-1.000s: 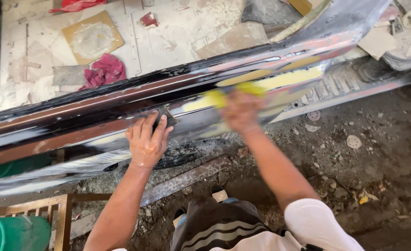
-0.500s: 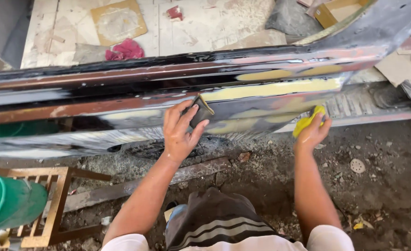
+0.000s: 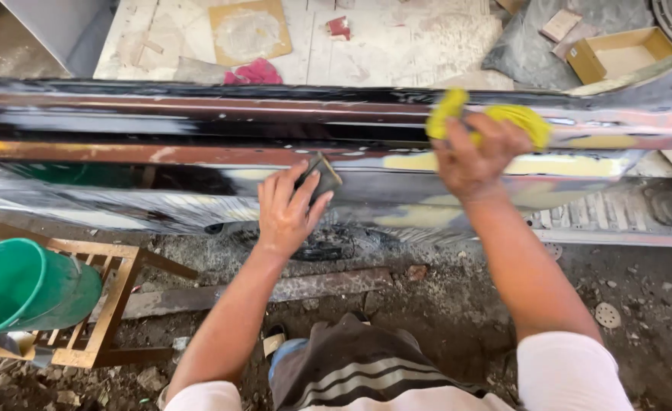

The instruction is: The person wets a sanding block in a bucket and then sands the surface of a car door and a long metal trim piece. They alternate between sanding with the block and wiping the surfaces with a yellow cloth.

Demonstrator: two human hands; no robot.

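Evidently, a dark sanding pad (image 3: 319, 176) was pressed flat against the glossy body panel (image 3: 199, 164) by the left hand (image 3: 289, 207), fingers clamped, while a yellow cloth (image 3: 518, 118) was gripped on the panel's upper edge by the right hand (image 3: 476, 156).

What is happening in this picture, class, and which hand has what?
A person leans over a long glossy dark body panel with pale filler patches. The left hand presses a small dark sanding piece against it; the right hand holds a yellow cloth on its upper edge. A green bucket sits on a wooden stand at the left.

Green bucket (image 3: 16, 293) on wooden stool (image 3: 104, 304)
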